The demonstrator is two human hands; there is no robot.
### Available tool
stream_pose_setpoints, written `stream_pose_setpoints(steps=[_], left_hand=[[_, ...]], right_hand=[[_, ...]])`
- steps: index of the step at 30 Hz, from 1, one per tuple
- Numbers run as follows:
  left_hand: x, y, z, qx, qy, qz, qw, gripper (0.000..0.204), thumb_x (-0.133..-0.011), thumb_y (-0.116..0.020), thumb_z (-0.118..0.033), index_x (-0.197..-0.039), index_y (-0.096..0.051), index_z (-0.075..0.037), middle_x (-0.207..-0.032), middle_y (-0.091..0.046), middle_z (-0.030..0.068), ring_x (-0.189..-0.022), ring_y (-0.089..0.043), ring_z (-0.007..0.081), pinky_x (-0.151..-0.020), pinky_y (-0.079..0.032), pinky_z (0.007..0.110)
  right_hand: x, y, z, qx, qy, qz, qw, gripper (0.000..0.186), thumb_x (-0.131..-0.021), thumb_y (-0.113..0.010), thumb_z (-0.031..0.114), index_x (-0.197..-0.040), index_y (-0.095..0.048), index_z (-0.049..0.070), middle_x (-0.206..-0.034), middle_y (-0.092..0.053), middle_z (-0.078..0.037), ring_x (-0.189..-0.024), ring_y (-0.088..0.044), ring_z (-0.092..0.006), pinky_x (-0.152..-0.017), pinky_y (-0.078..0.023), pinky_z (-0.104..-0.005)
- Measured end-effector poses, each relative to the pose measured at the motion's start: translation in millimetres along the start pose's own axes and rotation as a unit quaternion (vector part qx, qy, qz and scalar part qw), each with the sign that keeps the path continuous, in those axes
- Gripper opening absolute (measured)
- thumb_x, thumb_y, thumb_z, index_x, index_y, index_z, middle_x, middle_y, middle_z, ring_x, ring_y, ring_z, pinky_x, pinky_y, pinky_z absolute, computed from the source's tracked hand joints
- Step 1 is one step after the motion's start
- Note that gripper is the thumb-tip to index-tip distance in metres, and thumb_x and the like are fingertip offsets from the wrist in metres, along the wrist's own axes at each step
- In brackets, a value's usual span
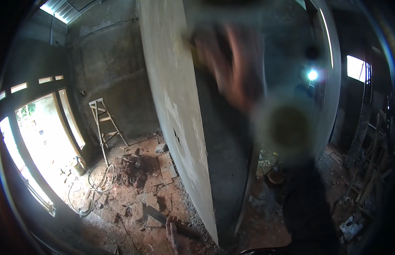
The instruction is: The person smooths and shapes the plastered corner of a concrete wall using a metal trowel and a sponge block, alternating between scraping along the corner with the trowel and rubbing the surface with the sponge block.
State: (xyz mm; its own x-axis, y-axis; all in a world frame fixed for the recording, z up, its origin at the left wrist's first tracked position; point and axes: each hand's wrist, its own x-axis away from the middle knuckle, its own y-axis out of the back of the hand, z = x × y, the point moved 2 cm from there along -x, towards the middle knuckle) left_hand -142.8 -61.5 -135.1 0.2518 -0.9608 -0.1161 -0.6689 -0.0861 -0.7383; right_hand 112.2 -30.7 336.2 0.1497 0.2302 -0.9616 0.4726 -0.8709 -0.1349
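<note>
One low, one high

I see the left hand [172, 230] closed around one flat board [155, 214], low and left of one plastered wall [174, 93]. The right hand [237, 68] is raised before that wall's upper edge; it's badly blurred, so I can't tell its openness, grip or contact. One ladder [96, 102] stands far left.

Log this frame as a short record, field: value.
left hand: low, fingers around a dark board
right hand: raised near the edge of the pale wall; blurred, grip unclear
ladder: standing near the back wall
hose: loosely looped on the floor, near the bright doorway
mound: reddish, beyond the board
</note>
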Motion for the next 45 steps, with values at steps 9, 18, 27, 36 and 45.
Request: stream_pose_setpoints(steps=[9, 18, 27, 36, 45], left_hand=[[5, 45, -6, -0.017, 0.051, 0.053, 0.997, 0.045, -0.100, -0.061, -0.024, -0.138, -0.048, -0.004, -0.125, -0.058, 0.0087, -0.109, -0.059, 0.0224, -0.085, -0.056, 0.038], [45, 15, -35, -0.004, 0.026, 0.020, 0.999, 0.044, -0.101, -0.056, -0.025, -0.138, -0.047, -0.004, -0.126, -0.057, 0.0138, -0.107, -0.060, 0.0213, -0.090, -0.054, 0.037], [45, 32, -31, -0.022, 0.074, 0.037, 0.996, 0.044, -0.101, -0.056, -0.024, -0.138, -0.047, -0.003, -0.125, -0.057, 0.0141, -0.106, -0.060, 0.0212, -0.090, -0.054, 0.037], [66, 77, -40, -0.079, 0.100, 0.011, 0.992, 0.044, -0.101, -0.055, -0.024, -0.138, -0.046, -0.002, -0.124, -0.057, 0.0143, -0.105, -0.061, 0.0211, -0.090, -0.054, 0.037], [96, 85, -42, -0.053, 0.251, 0.044, 0.965, 0.044, -0.099, -0.053, -0.021, -0.137, -0.046, 0.000, -0.122, -0.057, 0.0152, -0.102, -0.061, 0.0214, -0.090, -0.054, 0.037]], right_hand=[[-19, -3, -58, 0.153, 0.023, -0.028, 0.988, 0.034, -0.086, -0.074, 0.026, -0.109, -0.061, 0.005, -0.093, -0.065, -0.014, -0.077, -0.063, -0.0272, -0.066, -0.049, -0.0417], [100, 40, 7, 0.069, -0.001, 0.049, 0.996, 0.045, -0.093, -0.064, 0.028, -0.131, -0.054, 0.007, -0.126, -0.056, -0.018, -0.120, -0.051, -0.0377, -0.101, -0.033, -0.0528], [-216, 19, -92, 0.156, 0.070, -0.077, 0.982, 0.045, -0.098, -0.056, 0.036, -0.126, -0.059, 0.001, -0.130, -0.058, -0.026, -0.121, -0.052, -0.0447, -0.101, -0.039, -0.0550], [71, 53, -15, 0.110, 0.022, 0.111, 0.987, 0.046, -0.090, -0.065, 0.015, -0.134, -0.052, 0.006, -0.131, -0.055, -0.019, -0.122, -0.050, -0.0396, -0.104, -0.033, -0.0569], [532, 317, 209, -0.022, -0.830, -0.113, 0.545, 0.033, -0.100, -0.059, 0.029, -0.122, -0.059, 0.005, -0.102, -0.062, -0.003, -0.089, -0.061, -0.0148, -0.079, -0.050, -0.0338]])
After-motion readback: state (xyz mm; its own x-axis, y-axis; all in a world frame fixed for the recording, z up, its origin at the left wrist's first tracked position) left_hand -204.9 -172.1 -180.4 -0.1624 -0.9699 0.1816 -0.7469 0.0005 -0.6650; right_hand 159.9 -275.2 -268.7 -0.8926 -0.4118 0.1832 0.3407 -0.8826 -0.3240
